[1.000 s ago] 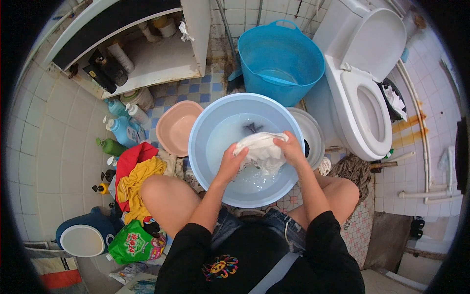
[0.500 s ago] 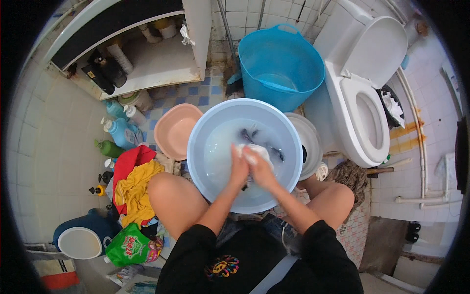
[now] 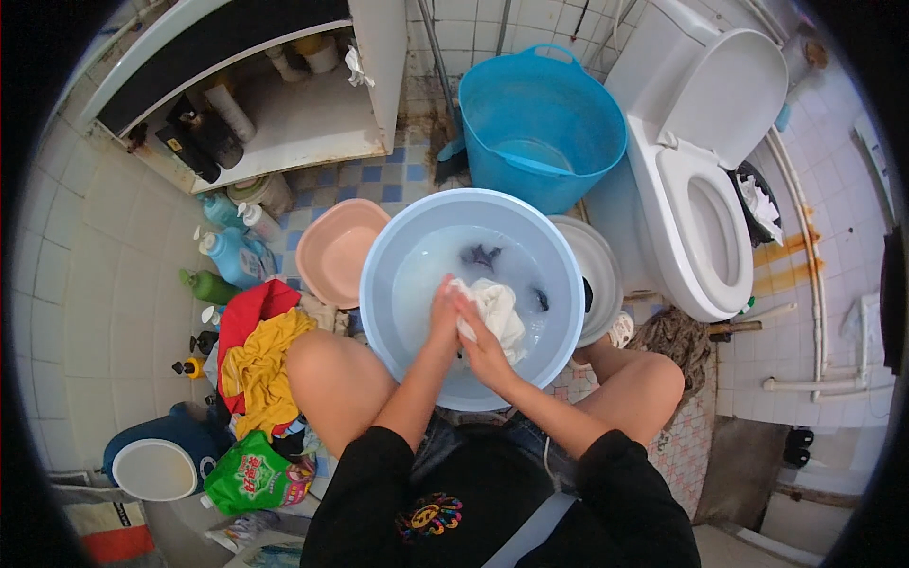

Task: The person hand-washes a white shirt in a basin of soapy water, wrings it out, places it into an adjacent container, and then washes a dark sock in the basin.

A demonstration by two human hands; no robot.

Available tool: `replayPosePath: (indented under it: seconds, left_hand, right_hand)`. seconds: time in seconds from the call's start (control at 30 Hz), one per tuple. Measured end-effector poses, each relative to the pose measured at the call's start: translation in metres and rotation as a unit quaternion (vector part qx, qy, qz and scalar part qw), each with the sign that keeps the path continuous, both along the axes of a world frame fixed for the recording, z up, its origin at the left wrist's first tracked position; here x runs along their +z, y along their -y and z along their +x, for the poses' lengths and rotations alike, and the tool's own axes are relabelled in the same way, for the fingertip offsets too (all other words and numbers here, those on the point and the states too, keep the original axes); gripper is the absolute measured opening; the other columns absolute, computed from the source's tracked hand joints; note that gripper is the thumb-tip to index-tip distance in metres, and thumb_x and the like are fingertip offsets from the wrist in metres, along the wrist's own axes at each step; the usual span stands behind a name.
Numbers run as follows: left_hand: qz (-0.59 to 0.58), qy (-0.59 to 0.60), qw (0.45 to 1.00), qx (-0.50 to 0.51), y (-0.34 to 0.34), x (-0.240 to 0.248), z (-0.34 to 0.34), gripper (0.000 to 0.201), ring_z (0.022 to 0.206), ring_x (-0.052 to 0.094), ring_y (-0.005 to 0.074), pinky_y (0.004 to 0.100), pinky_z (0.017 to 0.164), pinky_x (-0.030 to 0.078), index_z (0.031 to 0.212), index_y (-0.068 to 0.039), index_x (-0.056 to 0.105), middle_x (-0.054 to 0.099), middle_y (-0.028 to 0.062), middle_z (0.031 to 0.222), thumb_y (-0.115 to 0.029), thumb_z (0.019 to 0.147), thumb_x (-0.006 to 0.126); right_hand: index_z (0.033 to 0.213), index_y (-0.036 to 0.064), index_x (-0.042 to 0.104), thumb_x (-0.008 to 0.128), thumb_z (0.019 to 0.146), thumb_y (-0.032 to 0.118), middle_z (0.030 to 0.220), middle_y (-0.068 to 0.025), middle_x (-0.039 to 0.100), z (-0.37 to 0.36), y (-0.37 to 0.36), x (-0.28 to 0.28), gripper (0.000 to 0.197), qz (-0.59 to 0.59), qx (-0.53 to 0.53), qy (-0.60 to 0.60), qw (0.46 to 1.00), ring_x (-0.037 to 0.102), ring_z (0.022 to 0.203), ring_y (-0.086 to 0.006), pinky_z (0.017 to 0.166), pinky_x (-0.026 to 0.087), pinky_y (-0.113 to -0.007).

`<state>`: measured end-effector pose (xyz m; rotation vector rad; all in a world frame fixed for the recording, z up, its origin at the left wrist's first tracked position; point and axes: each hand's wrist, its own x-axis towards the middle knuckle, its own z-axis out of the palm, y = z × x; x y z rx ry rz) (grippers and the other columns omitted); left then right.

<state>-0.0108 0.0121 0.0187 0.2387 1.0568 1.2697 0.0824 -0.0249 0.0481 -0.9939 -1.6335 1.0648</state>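
Observation:
A large light-blue basin of cloudy water stands between my knees. Over the water, a wet white cloth is pressed between my two hands. My left hand is closed against the cloth's left side. From the right, my right hand grips the same cloth, its fingers reaching toward the left hand. Most of the cloth bulges out to the right of the hands. Dark fabric shows through the water behind it, and a small dark patch floats near the right wall.
Left of the basin sit a pink basin, yellow cloth, red cloth, several bottles and a green detergent bag. Behind is a blue tub. A grey basin and the toilet are at right.
My hands have shifted slightly left and down. The white cloth, mostly covered by them before, now spreads out to their right. The dark fabric in the water has drifted.

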Motion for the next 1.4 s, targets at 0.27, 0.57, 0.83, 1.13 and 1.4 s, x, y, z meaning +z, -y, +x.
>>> replayPosePath:
  seconds: [0.27,0.57,0.83,1.13,1.4]
  left_hand:
    - [0.159,-0.358,0.908,-0.147,0.025,-0.020,0.022,0.034,0.102,0.049,0.0172,0.0299,0.081,0.044,0.123,0.000,0.041,0.052,0.0102,0.110,-0.012,0.092,0.034]
    - [0.175,-0.379,0.900,-0.127,0.018,0.013,0.006,0.027,0.091,0.056,0.0240,0.0326,0.081,0.041,0.104,0.002,0.053,0.059,0.0160,0.095,-0.016,0.089,0.038]
    - [0.203,-0.433,0.862,-0.167,0.015,0.048,-0.013,0.030,0.074,0.058,0.0138,0.0266,0.067,0.046,0.101,-0.001,0.058,0.062,0.0086,0.083,-0.018,0.077,0.063]
    - [0.159,-0.316,0.912,-0.209,0.011,0.053,-0.023,0.030,0.090,0.058,0.0177,0.0282,0.075,0.046,0.101,0.000,0.056,0.059,0.0136,0.102,-0.018,0.077,0.063]
    - [0.099,0.053,0.992,0.056,0.009,0.010,-0.006,0.039,0.101,0.053,0.0217,0.0374,0.086,0.045,0.124,-0.005,0.032,0.047,0.0170,0.120,-0.016,0.089,0.045]
  right_hand:
    - [0.114,0.0015,0.048,0.036,0.087,0.008,0.127,-0.0195,0.041,0.040,-0.037,-0.011,0.029,-0.318,-0.046,-0.003,0.947,0.034,0.122,-0.0283,0.102,0.022,-0.032]
    - [0.095,0.0000,0.053,0.044,0.086,0.015,0.087,-0.0244,0.058,0.065,-0.062,-0.025,0.020,-0.115,-0.196,0.214,0.950,0.056,0.087,-0.0371,0.074,0.043,-0.041]
    - [0.095,-0.0012,0.054,0.045,0.087,0.017,0.083,-0.0084,0.057,0.102,-0.088,-0.008,0.021,-0.232,-0.211,-0.077,0.946,0.053,0.074,-0.0152,0.068,0.042,-0.028]
    - [0.098,0.0028,0.055,0.065,0.076,0.018,0.091,-0.0060,0.058,0.100,-0.078,0.011,0.029,-0.308,0.017,-0.090,0.947,0.055,0.080,-0.0131,0.067,0.045,-0.026]
    - [0.097,0.0043,0.054,0.055,0.077,0.006,0.101,-0.0146,0.055,0.013,-0.015,0.015,0.020,0.097,-0.034,0.142,0.984,0.056,0.090,-0.0272,0.076,0.042,-0.033]
